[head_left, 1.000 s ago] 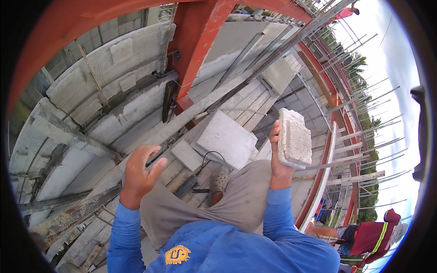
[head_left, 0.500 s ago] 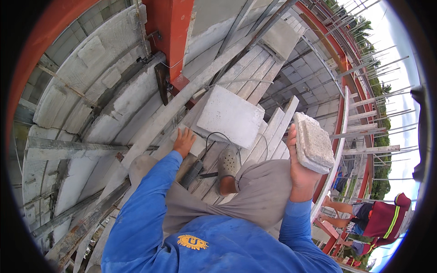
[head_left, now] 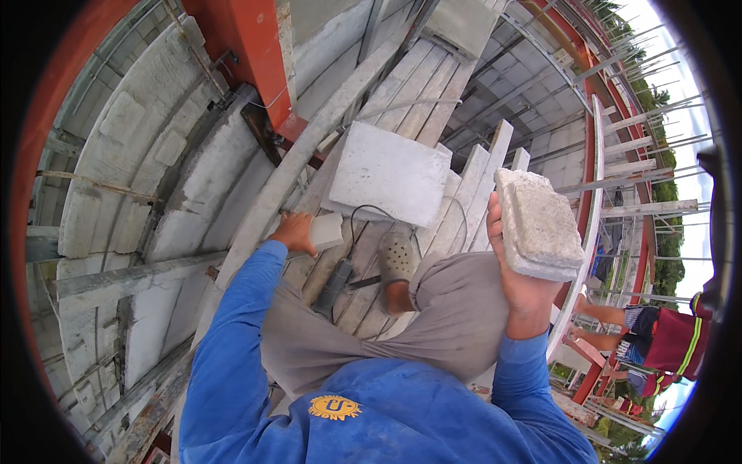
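Observation:
My right hand [head_left: 524, 290] is raised at the right, closed round the lower edge of a rough, stepped piece of concrete block [head_left: 539, 224]. At the left, my left hand [head_left: 292, 232] grips one end of a small pale block piece [head_left: 327, 230] above the planks. Beyond both hands, a large white block [head_left: 390, 172] lies on the scaffold boards. A grey corded power tool [head_left: 334, 288] rests between the small piece and my shod foot [head_left: 397, 259]; its working end is not clear.
Wooden planks [head_left: 421, 93] form the platform, with gaps at its right side. A red steel column [head_left: 251, 54] rises at the upper left beside a block wall [head_left: 127, 174]. Another slab [head_left: 460, 27] lies at the far end. Below right, people in maroon vests [head_left: 676, 340] stand.
My left hand has gone from lying on the small block piece to gripping its end, and the piece has shifted. My right hand still holds the rough piece. The view has tilted slightly.

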{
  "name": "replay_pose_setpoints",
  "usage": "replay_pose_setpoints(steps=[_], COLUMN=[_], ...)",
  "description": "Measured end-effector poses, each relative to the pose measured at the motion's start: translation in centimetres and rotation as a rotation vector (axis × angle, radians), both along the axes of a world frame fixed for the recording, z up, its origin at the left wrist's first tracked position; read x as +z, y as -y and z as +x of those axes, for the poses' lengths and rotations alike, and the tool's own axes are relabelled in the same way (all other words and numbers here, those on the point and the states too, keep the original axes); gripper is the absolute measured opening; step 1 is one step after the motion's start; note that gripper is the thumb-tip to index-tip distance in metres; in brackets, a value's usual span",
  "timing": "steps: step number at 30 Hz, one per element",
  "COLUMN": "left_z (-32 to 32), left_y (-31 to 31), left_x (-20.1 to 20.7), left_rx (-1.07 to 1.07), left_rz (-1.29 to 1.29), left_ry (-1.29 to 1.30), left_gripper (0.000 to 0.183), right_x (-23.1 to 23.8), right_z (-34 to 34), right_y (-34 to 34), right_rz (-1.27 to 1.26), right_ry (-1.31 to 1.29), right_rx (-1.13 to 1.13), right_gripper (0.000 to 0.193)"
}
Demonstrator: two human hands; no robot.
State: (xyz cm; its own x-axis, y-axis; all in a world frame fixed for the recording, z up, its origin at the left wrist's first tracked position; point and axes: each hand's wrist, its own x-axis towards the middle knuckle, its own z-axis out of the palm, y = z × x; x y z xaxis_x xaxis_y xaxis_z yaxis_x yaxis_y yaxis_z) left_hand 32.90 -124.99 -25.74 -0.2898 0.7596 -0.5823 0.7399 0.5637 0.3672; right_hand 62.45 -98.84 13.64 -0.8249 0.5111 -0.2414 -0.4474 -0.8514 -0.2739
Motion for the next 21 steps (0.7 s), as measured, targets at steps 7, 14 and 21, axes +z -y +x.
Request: replay_pose_setpoints(steps=[7,14,21], left_z=[-3.1,-0.7,2.2], left_y=[6.6,6.5,3.1], left_x=[0.8,1.5,5.5], left_rx=[0.766,1.004,0.957], left_rz=[0.227,0.775,0.925], left_ry=[1.206,1.626,1.763], left_gripper=[0.111,0.103,0.116], right_x=[0.1,0.6,1.4], right_z=[-0.6,-1.1,-0.1], right_y=[0.2,0.7,0.1], right_rz=[-0.043,-0.024,0.022], right_ry=[-0.018,-0.021,-0.056], right_rx=[0.023,0.057,0.055], right_gripper=[0.090,0.095,0.093])
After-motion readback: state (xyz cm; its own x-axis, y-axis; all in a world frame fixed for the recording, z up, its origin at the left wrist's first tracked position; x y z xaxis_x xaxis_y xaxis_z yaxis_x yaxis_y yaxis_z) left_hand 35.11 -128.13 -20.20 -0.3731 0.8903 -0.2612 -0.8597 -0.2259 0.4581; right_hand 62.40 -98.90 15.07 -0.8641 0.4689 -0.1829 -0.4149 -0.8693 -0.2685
